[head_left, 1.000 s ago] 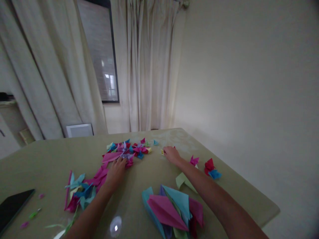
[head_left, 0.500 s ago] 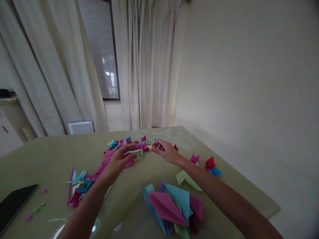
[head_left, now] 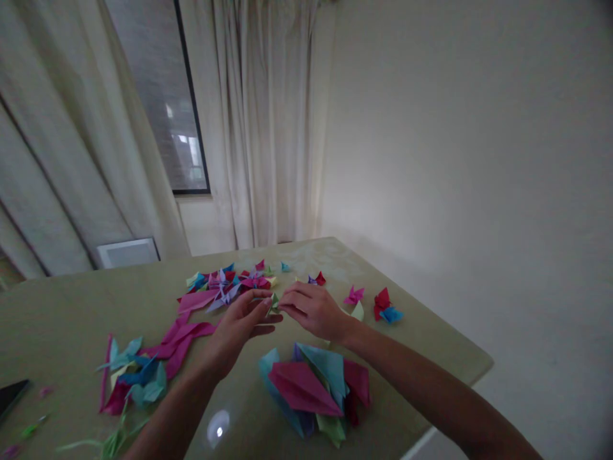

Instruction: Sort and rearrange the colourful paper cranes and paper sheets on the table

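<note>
Pinching a small pale-green folded paper piece (head_left: 272, 301) just above the table (head_left: 431, 345), the left hand (head_left: 239, 326) is closing thumb and fingertips on it. The right hand (head_left: 313, 311) is meeting its other end with curled fingers, though whether it is really gripping, I cannot tell. It seems a fold is being pressed; a next move is asking for a light, exact pinch. Near the wrists a stack of coloured sheets (head_left: 306, 390) is lying, and scattered small folds (head_left: 225, 284) are lying beyond the hands.

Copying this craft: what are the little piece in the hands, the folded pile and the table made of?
Piece and pile: thin coloured paper, matte, with sharp creases. Table: glossy top, perhaps glass over cloth, since a light glints on it.
</note>
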{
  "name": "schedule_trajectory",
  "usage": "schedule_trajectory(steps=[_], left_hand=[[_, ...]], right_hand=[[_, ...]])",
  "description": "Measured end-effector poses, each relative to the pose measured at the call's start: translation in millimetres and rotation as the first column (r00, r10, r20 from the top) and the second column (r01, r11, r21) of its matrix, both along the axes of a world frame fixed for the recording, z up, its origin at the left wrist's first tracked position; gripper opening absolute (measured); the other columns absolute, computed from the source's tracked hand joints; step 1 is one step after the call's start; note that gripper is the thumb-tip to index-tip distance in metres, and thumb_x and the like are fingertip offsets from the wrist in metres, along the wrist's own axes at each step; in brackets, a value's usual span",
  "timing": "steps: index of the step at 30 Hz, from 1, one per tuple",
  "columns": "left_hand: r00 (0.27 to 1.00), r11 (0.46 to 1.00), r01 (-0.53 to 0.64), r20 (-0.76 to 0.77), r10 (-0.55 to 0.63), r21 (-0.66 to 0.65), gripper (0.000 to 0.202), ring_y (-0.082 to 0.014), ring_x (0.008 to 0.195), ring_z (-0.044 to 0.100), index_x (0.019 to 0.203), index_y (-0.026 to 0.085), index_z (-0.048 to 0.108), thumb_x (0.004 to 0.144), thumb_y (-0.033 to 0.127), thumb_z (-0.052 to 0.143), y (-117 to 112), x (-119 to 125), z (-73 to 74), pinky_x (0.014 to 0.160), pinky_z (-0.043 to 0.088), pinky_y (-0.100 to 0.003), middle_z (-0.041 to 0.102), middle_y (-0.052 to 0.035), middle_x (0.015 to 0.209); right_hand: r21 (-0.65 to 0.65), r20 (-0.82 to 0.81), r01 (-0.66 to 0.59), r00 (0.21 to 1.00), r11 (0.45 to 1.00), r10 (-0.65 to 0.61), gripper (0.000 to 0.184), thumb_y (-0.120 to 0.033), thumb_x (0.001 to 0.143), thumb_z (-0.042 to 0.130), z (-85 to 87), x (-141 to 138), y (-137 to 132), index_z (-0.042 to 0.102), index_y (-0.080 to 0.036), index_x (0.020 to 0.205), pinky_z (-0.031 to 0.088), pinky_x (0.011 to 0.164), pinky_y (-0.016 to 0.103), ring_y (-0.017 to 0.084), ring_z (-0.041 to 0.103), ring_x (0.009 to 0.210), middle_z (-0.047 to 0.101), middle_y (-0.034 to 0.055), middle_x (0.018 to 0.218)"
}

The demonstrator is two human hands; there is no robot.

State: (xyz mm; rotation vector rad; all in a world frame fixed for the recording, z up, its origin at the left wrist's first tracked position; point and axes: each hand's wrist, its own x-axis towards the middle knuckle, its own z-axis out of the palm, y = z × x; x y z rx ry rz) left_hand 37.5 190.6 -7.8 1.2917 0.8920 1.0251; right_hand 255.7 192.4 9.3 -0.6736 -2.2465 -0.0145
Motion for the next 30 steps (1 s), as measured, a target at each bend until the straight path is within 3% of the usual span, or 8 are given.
schedule_trajectory(steps=[4, 6, 8, 10, 12, 15, 23, 30], left_hand=[[0.991, 0.996, 0.013, -0.133, -0.002, 0.088, 0.049, -0.0291, 0.106, 0.077, 0.12, 0.021, 0.064, 0.092, 0.062, 0.064, 14.2, -1.6, -14.0, 0.087, 0.064, -0.042, 0.076, -0.0122, 0.119], [0.944, 0.968, -0.032, -0.312, 0.111, 0.247, 0.042, -0.0304, 0.112, 0.074, 0.121, 0.019, 0.066, 0.098, 0.052, 0.053, 29.9, -9.5, -29.0, 0.093, 0.062, -0.046, 0.075, -0.0138, 0.122], [0.783, 0.877, -0.057, -0.524, 0.336, 0.477, 0.037, -0.0329, 0.124, 0.068, 0.123, 0.017, 0.067, 0.098, 0.038, 0.05, 46.3, -21.2, -47.4, 0.106, 0.054, -0.051, 0.072, -0.0168, 0.131], [0.521, 0.796, -0.034, -0.669, 0.53, 0.604, 0.041, -0.0363, 0.138, 0.057, 0.134, 0.015, 0.063, 0.097, 0.026, 0.049, 59.1, -33.0, -65.8, 0.115, 0.045, -0.054, 0.061, -0.0207, 0.148], [0.302, 0.818, -0.011, -0.777, 0.551, 0.575, 0.049, -0.0389, 0.143, 0.052, 0.146, 0.014, 0.056, 0.099, 0.021, 0.046, 67.1, -41.8, -80.8, 0.114, 0.044, -0.057, 0.052, -0.0228, 0.157], [0.205, 0.889, -0.006, -0.869, 0.45, 0.458, 0.045, -0.0388, 0.131, 0.062, 0.143, 0.013, 0.057, 0.101, 0.021, 0.043, 73.3, -48.8, -94.2, 0.104, 0.051, -0.053, 0.063, -0.0243, 0.142], [0.383, 0.897, -0.046, -0.821, 0.422, 0.439, 0.044, -0.03, 0.113, 0.072, 0.135, 0.016, 0.052, 0.093, 0.027, 0.061, 87.3, -63.0, -93.8, 0.095, 0.056, -0.041, 0.074, -0.0158, 0.121], [0.873, 0.822, 0.02, -0.411, 0.264, 0.569, 0.058, -0.0254, 0.104, 0.075, 0.141, 0.021, 0.05, 0.087, 0.032, 0.07, 71.5, -37.8, -49.9, 0.086, 0.063, -0.04, 0.074, -0.0104, 0.117]], right_hand=[[-0.036, -0.003, 0.021, 1.0, 0.999, -0.021, 0.018, -0.029, 0.108, 0.057, -7.7, 12.8, 6.4, 0.073, -0.021, 0.105, 0.054, 0.088, 0.03, 0.019, 0.069, 0.095, 0.074, 0.0072, 0.102], [-0.125, -0.053, 0.148, 0.986, 0.981, -0.156, 0.011, -0.026, 0.105, 0.063, -8.1, 25.3, 19.8, 0.073, -0.021, 0.105, 0.053, 0.088, 0.028, 0.018, 0.069, 0.093, 0.074, 0.0055, 0.099], [-0.244, -0.028, 0.359, 0.926, 0.901, -0.377, 0.006, -0.02, 0.1, 0.068, -7.9, 41.1, 39.8, 0.073, -0.021, 0.103, 0.051, 0.088, 0.027, 0.017, 0.07, 0.092, 0.075, 0.0043, 0.099], [-0.326, 0.052, 0.532, 0.835, 0.782, -0.547, 0.01, -0.012, 0.096, 0.067, -9.9, 56.6, 63.2, 0.074, -0.019, 0.099, 0.05, 0.087, 0.026, 0.017, 0.07, 0.091, 0.076, 0.0052, 0.101], [-0.354, 0.103, 0.614, 0.775, 0.706, -0.623, 0.013, -0.007, 0.094, 0.065, -15.8, 67.5, 85.4, 0.074, -0.017, 0.096, 0.049, 0.085, 0.028, 0.019, 0.07, 0.09, 0.077, 0.0078, 0.099], [-0.381, 0.157, 0.661, 0.735, 0.647, -0.659, 0.016, -0.006, 0.092, 0.062, -31.1, 69.6, 110.2, 0.075, -0.015, 0.094, 0.049, 0.081, 0.028, 0.02, 0.07, 0.089, 0.078, 0.0101, 0.097], [-0.464, 0.309, 0.522, 0.853, 0.716, -0.421, 0.011, -0.007, 0.085, 0.074, -72.8, 39.9, 119.4, 0.077, -0.017, 0.088, 0.046, 0.075, 0.022, 0.016, 0.069, 0.081, 0.076, 0.0022, 0.085], [-0.416, 0.241, 0.497, 0.868, 0.761, -0.435, 0.006, -0.018, 0.095, 0.07, -52.6, 25.0, 96.7, 0.074, -0.016, 0.091, 0.048, 0.084, 0.029, 0.019, 0.066, 0.091, 0.071, 0.0085, 0.103]])
